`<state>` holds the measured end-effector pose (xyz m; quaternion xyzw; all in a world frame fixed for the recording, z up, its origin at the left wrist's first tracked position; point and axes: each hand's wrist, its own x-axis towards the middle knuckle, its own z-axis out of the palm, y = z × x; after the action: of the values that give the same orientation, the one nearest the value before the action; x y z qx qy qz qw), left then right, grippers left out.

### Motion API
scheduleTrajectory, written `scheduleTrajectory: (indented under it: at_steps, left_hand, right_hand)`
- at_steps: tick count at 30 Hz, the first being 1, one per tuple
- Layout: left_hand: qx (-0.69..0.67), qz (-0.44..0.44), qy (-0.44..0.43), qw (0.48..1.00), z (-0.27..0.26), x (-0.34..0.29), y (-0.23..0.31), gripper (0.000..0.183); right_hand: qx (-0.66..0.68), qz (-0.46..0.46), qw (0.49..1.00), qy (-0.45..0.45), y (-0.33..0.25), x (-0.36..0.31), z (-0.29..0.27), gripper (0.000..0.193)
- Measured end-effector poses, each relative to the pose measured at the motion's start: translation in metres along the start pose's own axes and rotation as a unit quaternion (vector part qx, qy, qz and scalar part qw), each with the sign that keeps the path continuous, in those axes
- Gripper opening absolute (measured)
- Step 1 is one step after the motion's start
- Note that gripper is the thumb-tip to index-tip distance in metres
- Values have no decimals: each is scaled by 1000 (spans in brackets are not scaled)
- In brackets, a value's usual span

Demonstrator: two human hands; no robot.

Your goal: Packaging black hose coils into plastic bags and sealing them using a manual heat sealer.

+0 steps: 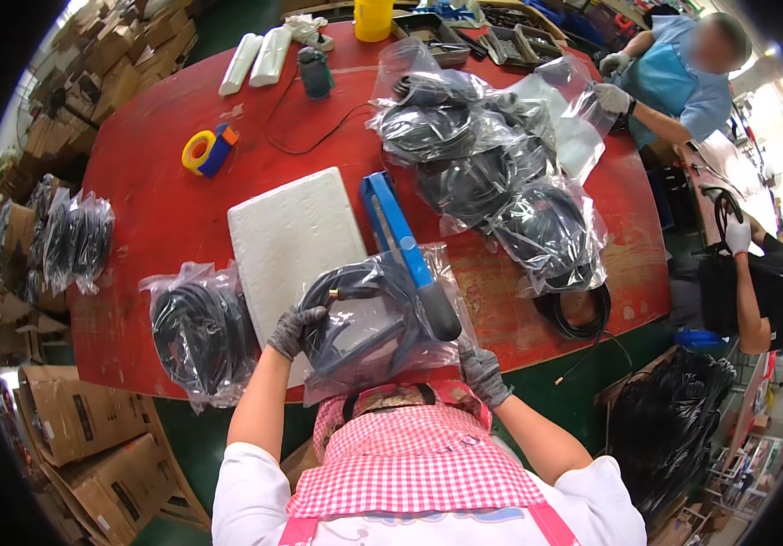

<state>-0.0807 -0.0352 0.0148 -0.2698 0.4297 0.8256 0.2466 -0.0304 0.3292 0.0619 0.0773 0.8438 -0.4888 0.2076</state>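
Observation:
In front of me lies a clear plastic bag [368, 314] with a coiled black cable inside; a brass-coloured fitting shows through the film. My left hand [298, 329], in a grey glove, is closed on the bag's left side. My right hand [482, 371], gloved the same, pinches the bag's lower right edge beside the dark handle end of a long blue tool [400, 232], which looks like a large stapler. That tool lies across the bag's right part, pointing away from me. A white foam board [296, 232] lies partly under the bag.
Bagged cable coils lie left [198, 332] and right [478, 182] on the red table [159, 191]. A tape dispenser [209, 150], a dark bottle [315, 73] and a yellow container [373, 20] stand farther off. One co-worker [682, 82] handles plastic at far right; another [755, 282] holds black cable.

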Motion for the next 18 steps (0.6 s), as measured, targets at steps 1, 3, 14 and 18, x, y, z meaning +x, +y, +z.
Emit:
scheduleTrajectory:
  at_steps: [1,3,14,18]
  left_hand:
    - [2,9,-3,1000,7,9,10,33]
    - [9,17,2,1000,7,23,27,34]
    - [84,63,87,991,-30,45,48,35]
    - [64,63,68,994,-20,48,53,37]
  right_hand:
    - [-14,-60,997,37,8,10,2,55]
    - [19,-58,998,28,13,37,2,54]
    - [19,35,998,54,-31,181,-8,53]
    - [-83,12,996,44,-59,260,31,54]
